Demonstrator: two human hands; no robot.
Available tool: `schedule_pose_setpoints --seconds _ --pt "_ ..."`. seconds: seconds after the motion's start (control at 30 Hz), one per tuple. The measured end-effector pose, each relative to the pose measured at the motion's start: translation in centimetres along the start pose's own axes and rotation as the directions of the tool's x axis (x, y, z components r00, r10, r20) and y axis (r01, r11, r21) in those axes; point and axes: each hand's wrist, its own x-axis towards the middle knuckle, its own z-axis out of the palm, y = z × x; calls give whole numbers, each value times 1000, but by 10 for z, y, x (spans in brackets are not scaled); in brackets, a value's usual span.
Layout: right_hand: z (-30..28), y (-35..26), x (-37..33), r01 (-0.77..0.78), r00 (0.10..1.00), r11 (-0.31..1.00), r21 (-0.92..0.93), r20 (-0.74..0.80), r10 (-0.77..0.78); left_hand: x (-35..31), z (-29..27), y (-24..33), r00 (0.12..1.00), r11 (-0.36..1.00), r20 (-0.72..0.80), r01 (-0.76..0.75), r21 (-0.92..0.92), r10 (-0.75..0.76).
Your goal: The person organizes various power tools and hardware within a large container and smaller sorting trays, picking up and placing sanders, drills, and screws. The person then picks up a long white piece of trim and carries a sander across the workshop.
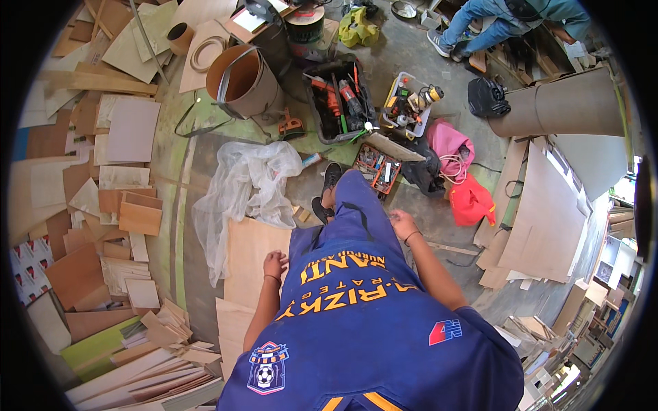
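Near the left hand (275, 264) lies pale plywood (248, 248).

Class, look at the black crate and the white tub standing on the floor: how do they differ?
Colour: the black crate is dark, while the white tub is pale.
Size: the crate looks larger than the tub.
Position: the crate stands left of the tub in the picture.
Shared: both are open-topped and hold tools.

Grey, green-patched floor (403, 53), bright light (624, 189) far right
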Motion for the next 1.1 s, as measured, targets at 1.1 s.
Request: schedule_pose_setpoints --seconds 1.1 --pt "69 -74 609 -143 943 962 -234 -328 60 39 121 186 996 481 -89 82 873 -7"
